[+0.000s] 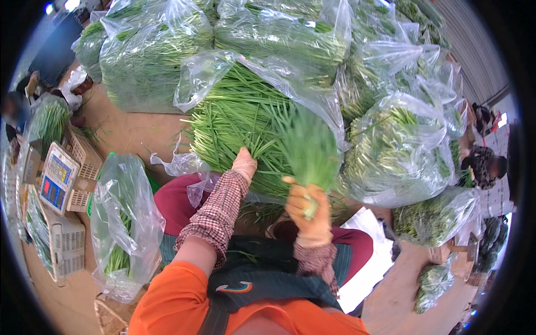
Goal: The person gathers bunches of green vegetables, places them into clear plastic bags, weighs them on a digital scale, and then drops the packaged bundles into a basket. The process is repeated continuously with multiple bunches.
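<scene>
A large heap of long green stalks, likely garlic chives [234, 113], lies before me in an opened clear plastic bag [205, 77]. My left hand [245, 164], in a pale glove, reaches into the near side of the heap. Several stalks fan out from its grip, and its fingertips are hidden among them. In an orange-tan glove, my right hand [309, 209] is shut around the base of a loose bunch of chives [312, 146]. That bunch stands upright over the heap's right side, its leaves blurred by motion.
Filled clear bags of greens [155, 63] stand behind the heap, with another full bag [402, 155] at right. To my left are a partly filled bag [125, 226], a digital scale [59, 178] and plastic crates [67, 247]. White sheeting [362, 255] lies by my right knee. People [483, 167] sit farther off.
</scene>
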`<state>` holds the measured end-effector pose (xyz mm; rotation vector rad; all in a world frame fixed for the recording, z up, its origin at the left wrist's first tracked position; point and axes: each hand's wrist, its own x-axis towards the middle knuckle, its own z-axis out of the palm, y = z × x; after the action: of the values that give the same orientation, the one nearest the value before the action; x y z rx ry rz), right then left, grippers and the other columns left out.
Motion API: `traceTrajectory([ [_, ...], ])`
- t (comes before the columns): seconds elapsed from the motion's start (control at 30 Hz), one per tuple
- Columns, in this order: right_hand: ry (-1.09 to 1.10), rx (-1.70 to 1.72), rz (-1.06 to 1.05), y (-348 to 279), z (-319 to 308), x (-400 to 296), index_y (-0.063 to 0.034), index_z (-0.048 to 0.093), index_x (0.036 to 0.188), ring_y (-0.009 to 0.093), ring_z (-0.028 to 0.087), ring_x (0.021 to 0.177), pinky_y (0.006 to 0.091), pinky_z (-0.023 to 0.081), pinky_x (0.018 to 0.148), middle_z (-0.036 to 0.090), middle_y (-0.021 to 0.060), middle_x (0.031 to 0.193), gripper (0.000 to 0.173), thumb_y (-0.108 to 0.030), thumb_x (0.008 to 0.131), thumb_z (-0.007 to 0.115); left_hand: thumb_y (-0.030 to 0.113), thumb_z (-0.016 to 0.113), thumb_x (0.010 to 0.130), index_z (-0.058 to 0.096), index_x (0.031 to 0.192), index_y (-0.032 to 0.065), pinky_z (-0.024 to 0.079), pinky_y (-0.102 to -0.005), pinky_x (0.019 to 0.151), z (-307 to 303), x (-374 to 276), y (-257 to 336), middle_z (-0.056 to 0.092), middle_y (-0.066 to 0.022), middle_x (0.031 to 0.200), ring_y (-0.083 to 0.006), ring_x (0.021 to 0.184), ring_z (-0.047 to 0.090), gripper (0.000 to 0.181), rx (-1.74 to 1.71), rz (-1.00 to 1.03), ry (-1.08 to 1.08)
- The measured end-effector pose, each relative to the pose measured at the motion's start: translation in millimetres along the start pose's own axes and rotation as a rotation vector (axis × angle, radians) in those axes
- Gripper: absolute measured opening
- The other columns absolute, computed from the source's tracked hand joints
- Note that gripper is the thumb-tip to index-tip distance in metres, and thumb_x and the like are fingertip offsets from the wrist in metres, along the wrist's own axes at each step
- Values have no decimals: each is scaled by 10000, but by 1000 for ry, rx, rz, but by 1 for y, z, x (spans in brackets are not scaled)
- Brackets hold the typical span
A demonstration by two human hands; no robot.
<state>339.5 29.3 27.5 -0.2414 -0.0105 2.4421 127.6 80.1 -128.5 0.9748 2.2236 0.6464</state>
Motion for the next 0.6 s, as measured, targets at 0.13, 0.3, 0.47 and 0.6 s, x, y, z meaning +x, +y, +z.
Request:
traceTrajectory([
  [0.13,-390,111,35,-35,107,-62,151,122,1288,29,296,289,204,229,274,317,-60,445,754,59,635,486,204,533,778,582,957,-10,465,-314,725,-46,-8,-11,644,-135,848,-240,765,617,283,346,309,-321],
  [0.3,-685,-110,-40,-36,181,-39,156,166,1274,121,467,500,261,397,455,445,77,780,693,32,705,540,219,433,784,663,824,-46,468,-274,681,-47,-32,-43,666,-120,718,-178,692,629,354,-585,37,-410],
  [0.47,-530,-257,-47,-25,144,20,165,237,1238,104,443,503,245,382,433,439,37,730,664,-88,742,598,235,444,864,614,787,-29,491,-368,752,-39,-108,-14,645,-171,903,-240,823,611,323,-1338,-217,-664],
  [0.6,-185,-202,84,31,37,31,147,397,1150,101,459,504,226,366,390,505,51,741,544,-164,766,622,365,446,891,457,1188,57,432,-388,887,-45,-148,3,545,-152,1155,-269,1036,550,428,-1832,223,-1004],
])
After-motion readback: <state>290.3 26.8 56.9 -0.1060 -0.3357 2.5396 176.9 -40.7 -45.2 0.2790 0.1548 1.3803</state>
